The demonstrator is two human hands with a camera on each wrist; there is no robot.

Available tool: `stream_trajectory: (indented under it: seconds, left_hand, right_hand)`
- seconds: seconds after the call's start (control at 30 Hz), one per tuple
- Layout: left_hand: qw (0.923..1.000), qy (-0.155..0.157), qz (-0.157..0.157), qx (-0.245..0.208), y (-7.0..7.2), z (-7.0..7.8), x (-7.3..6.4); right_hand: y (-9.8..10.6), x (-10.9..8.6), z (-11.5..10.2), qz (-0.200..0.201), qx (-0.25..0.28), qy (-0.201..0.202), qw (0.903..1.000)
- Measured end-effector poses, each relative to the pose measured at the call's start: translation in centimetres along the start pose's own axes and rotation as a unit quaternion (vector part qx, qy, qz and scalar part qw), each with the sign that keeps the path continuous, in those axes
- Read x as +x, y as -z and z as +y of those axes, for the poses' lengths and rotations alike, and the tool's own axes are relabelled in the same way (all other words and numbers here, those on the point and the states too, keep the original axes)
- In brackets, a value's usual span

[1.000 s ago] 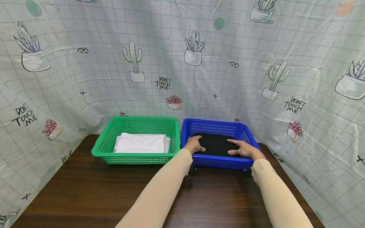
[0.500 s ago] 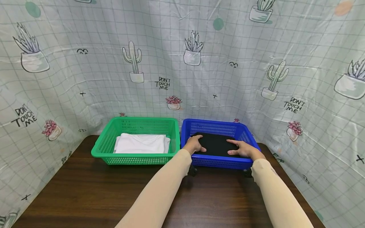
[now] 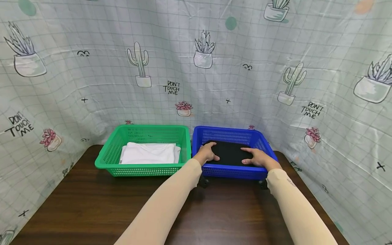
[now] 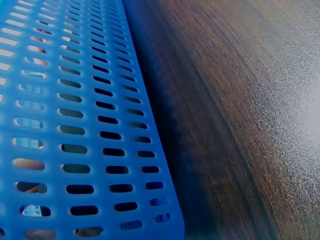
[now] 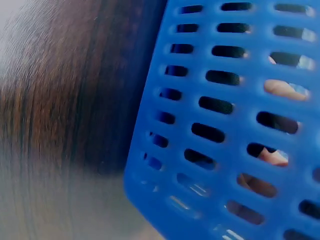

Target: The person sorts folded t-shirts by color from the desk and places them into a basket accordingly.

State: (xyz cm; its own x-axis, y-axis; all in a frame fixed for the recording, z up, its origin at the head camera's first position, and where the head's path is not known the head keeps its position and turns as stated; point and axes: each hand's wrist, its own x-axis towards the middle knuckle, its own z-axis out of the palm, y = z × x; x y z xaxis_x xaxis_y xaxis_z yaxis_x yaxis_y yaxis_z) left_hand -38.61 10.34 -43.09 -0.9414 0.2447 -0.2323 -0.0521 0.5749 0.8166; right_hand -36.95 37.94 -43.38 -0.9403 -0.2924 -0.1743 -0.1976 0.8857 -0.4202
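Observation:
In the head view, a folded black cloth (image 3: 230,153) lies in the blue plastic basket (image 3: 235,171). My left hand (image 3: 207,153) rests at its left edge, thumb and forefinger spread over the top. At the opposite edge my right hand (image 3: 258,158) lies likewise, its thumb and forefinger pointing inward. The remaining fingers of both hands are hidden between cloth and basket walls. Each wrist view shows the perforated blue wall, the basket side (image 4: 95,125) and basket corner (image 5: 215,115), with bits of skin visible through the slots.
A green basket (image 3: 147,170) stands close on the left, with folded white cloth (image 3: 150,153) inside. Both baskets sit toward the back of a dark wooden table (image 3: 122,204). Behind and beside it hangs a cactus-printed curtain (image 3: 171,61).
The head view has shifted slightly. Both hands keep their places on the black cloth, and the baskets stay put.

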Motion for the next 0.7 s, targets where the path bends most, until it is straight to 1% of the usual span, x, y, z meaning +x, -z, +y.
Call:
stream_trajectory:
  seconds: [0.03,0.13,0.2,0.27,0.3,0.37,0.43,0.5,0.53,0.6,0.7]
  left_hand:
    - [1.0000,0.002,0.000,0.004,0.0,-0.1,0.2]
    - [0.9999,-0.006,0.001,0.008,0.3,0.0,-0.3]
    - [0.9998,-0.013,-0.005,0.011,0.5,0.1,-0.8]
    - [0.9990,-0.025,-0.019,0.033,0.6,0.4,-1.4]
    - [0.9977,-0.035,-0.027,0.052,0.6,0.6,-1.7]
    - [0.9921,-0.058,-0.043,0.102,0.7,1.0,-2.2]
    - [0.9816,-0.086,-0.053,0.162,1.0,1.6,-2.7]
    - [0.9713,-0.114,-0.055,0.201,1.5,2.1,-3.2]
    - [0.9667,-0.127,-0.055,0.215,1.9,2.3,-3.5]
    - [0.9606,-0.149,-0.053,0.229,2.7,2.6,-4.0]
    - [0.9557,-0.177,-0.044,0.231,4.3,2.4,-4.9]
  right_hand:
    - [0.0,0.2,-0.2,0.003,-0.012,-0.002,0.9999]
    - [0.0,0.5,-0.7,0.007,-0.042,-0.010,0.9991]
    - [-0.1,0.5,-1.0,0.007,-0.054,-0.018,0.9983]
    - [-0.1,0.4,-1.2,0.008,-0.074,-0.028,0.9969]
    - [-0.2,0.3,-1.3,0.008,-0.085,-0.034,0.9958]
    - [-0.1,0.0,-1.7,0.012,-0.100,-0.047,0.9938]
    - [0.1,-0.3,-2.1,0.014,-0.112,-0.061,0.9917]
    - [0.4,-0.7,-2.5,0.015,-0.118,-0.070,0.9905]
    - [0.6,-0.9,-2.8,0.015,-0.119,-0.072,0.9902]
    - [0.9,-1.4,-3.1,0.015,-0.125,-0.068,0.9897]
    - [1.4,-2.3,-3.4,0.021,-0.129,-0.045,0.9904]
